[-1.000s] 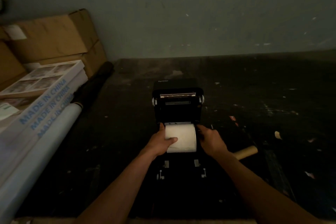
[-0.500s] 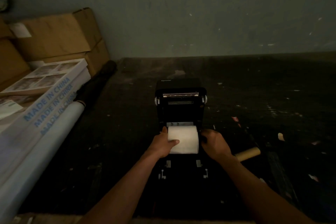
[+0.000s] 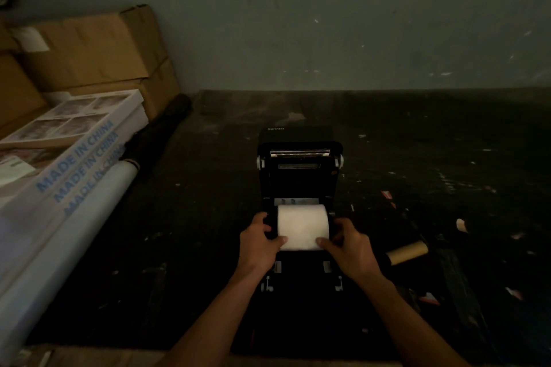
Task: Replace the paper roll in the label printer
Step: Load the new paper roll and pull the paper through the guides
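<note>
Several cardboard boxes (image 3: pixel 89 50) fill the upper left of the frame, with flat white cartons (image 3: pixel 68 140) printed MADE IN CHINA and a long pale tube (image 3: pixel 59 235) lying below them. At lower centre the left hand (image 3: pixel 259 243) grips the left end of the white paper roll (image 3: pixel 302 226), thumb on its front. The roll sits in the open bay of the black label printer (image 3: pixel 299 164), whose lid stands raised behind. The right hand (image 3: pixel 350 244) clasps the roll's right end likewise. A bare cardboard core (image 3: pixel 408 252) lies on the dark floor (image 3: pixel 447 158) just right of that hand.
</note>
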Demonstrator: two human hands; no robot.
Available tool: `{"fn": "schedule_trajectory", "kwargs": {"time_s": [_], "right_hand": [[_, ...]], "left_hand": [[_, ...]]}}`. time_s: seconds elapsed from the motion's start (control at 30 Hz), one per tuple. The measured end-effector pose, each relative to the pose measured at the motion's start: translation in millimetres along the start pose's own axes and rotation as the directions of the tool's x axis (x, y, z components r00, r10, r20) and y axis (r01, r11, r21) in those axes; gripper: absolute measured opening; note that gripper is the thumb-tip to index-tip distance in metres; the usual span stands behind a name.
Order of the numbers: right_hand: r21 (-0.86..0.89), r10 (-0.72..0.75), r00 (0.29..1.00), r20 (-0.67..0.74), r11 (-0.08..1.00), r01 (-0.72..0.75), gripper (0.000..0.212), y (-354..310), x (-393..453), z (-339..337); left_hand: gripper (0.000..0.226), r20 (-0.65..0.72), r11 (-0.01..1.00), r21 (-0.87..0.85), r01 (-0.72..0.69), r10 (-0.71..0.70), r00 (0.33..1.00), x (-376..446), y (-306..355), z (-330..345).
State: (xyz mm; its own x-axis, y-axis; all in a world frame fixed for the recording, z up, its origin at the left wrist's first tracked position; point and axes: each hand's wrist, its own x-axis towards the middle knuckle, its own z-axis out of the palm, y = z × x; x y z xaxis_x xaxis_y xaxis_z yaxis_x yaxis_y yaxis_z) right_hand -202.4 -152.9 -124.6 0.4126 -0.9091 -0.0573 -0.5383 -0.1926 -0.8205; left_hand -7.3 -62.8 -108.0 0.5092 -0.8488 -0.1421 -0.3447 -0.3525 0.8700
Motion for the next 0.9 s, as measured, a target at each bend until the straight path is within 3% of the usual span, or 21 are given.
{"fn": "schedule_trajectory", "kwargs": {"time_s": [0.3, 0.9], "right_hand": [[0.08, 0.026, 1.0, -0.01, 0.997, -0.025, 0.054, -0.3, -6.8, -3.5], [-0.002, 0.006, 0.999, 0.051, 1.0, -0.006, 0.06, 4.8, -20.3, 0.9]], "left_hand": [[0.079, 0.057, 0.994, -0.105, 0.003, 0.003, 0.998, -2.3, -1.6, 3.6], [0.092, 0.157, 0.965, 0.189, -0.184, 0.155, 0.975, -4.6, -9.3, 0.6]]}}
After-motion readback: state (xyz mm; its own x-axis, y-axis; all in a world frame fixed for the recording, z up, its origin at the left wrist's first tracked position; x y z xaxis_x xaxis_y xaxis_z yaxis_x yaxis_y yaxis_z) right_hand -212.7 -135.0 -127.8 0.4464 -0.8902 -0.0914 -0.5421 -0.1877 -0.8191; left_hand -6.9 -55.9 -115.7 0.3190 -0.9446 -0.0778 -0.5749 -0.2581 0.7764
